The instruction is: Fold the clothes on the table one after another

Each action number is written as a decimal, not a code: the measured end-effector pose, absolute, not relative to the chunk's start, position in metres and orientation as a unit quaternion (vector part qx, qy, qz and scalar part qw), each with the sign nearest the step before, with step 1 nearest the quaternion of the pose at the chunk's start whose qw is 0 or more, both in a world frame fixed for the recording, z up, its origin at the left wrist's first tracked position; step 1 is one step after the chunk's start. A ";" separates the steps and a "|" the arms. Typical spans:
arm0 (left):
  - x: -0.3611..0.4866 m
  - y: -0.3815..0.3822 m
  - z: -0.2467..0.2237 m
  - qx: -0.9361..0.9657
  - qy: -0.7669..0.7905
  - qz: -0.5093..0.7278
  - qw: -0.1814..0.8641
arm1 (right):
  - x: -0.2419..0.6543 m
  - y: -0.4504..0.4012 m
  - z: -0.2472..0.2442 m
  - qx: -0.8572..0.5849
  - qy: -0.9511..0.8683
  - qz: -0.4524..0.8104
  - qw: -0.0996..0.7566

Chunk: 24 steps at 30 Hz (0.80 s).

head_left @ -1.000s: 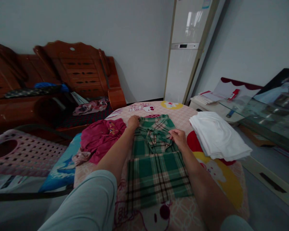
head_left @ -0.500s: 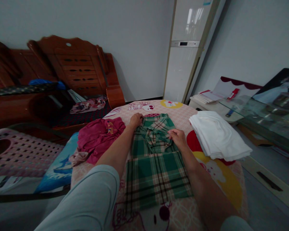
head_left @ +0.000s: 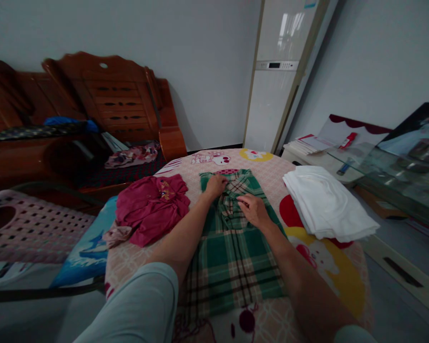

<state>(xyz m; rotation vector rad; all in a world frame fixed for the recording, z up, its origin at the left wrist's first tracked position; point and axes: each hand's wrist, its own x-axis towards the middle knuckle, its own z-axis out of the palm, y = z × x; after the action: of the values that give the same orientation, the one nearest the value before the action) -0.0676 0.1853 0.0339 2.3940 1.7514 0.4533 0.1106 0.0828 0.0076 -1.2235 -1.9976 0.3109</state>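
Note:
A green plaid shirt lies spread on the table in front of me, its sides folded in and its collar area at the far end. My left hand is at the upper part of the shirt, with closed fingers on the fabric near the collar. Lower and to the right, my right hand pinches a bunched bit of the shirt near its middle. The fingertips of both hands are partly hidden.
A round table with a patterned cloth holds a crumpled magenta garment on the left and folded white cloth on the right. Beyond are a wooden chair, a pink woven chair and a glass shelf.
My left hand has moved right, from the shirt's far left edge in toward the collar. My right hand has shifted left, inward from the shirt's right side.

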 end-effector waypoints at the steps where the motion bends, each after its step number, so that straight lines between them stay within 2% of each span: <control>1: -0.067 0.184 0.034 0.795 0.585 0.144 0.072 | 0.111 0.083 0.006 -0.482 -0.782 0.122 0.377; 8: -0.077 0.184 0.043 0.804 0.577 0.114 0.090 | 0.119 0.089 0.001 -0.485 -0.745 0.175 0.423; 14: -0.055 0.172 0.058 0.847 0.457 0.153 0.224 | 0.124 0.095 -0.005 -0.504 -0.646 0.295 0.491; 18: -0.039 0.165 0.059 0.871 0.444 0.134 0.163 | 0.129 0.100 -0.009 -0.512 -0.632 0.334 0.476; 24: -0.070 0.187 0.051 0.812 0.536 0.214 0.084 | 0.131 0.098 -0.006 -0.518 -0.692 0.257 0.433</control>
<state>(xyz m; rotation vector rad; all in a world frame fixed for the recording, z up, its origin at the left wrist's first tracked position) -0.0703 0.1870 0.0511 2.4244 1.6001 0.6389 0.1307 0.0977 -0.0056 -1.2899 -1.7232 0.6403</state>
